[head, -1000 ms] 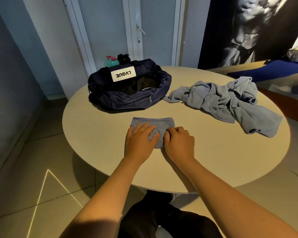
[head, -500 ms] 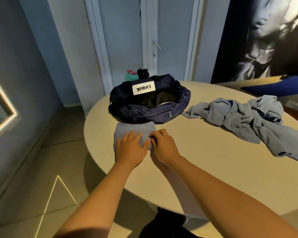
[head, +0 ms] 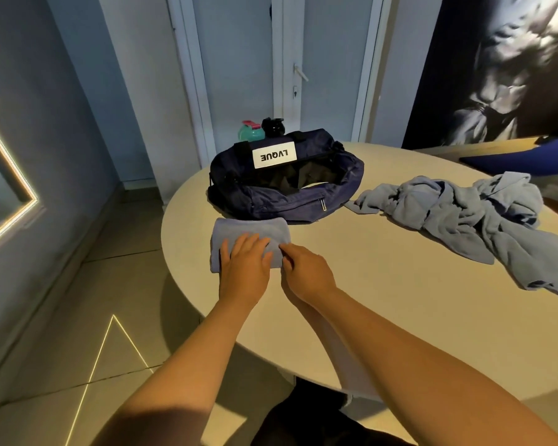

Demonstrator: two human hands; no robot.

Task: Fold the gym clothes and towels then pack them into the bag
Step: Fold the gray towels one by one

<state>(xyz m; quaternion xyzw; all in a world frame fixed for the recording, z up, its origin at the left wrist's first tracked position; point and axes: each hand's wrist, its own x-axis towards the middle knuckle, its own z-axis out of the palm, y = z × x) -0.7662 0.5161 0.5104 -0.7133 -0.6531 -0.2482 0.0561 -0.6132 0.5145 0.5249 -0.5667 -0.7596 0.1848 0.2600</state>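
Note:
A small folded light-blue towel (head: 248, 228) lies on the round beige table (head: 384, 304), just in front of the open navy gym bag (head: 284, 185) with a white LVQUE label. My left hand (head: 244, 268) rests flat on the towel's near half, fingers straight. My right hand (head: 303, 270) is at the towel's right near corner with its fingers curled and pinching the edge. A crumpled heap of grey-blue clothes and towel (head: 471, 220) lies unfolded on the table to the right of the bag.
A teal bottle (head: 250, 132) and a black bottle (head: 273, 126) stand behind the bag near a white door (head: 303, 75). A blue mat (head: 529, 157) lies on a wooden bench at far right. The table's left edge drops to tiled floor.
My view has swung left and the folded towel now lies closer to the bag. Both hands stay on the towel in much the same pose.

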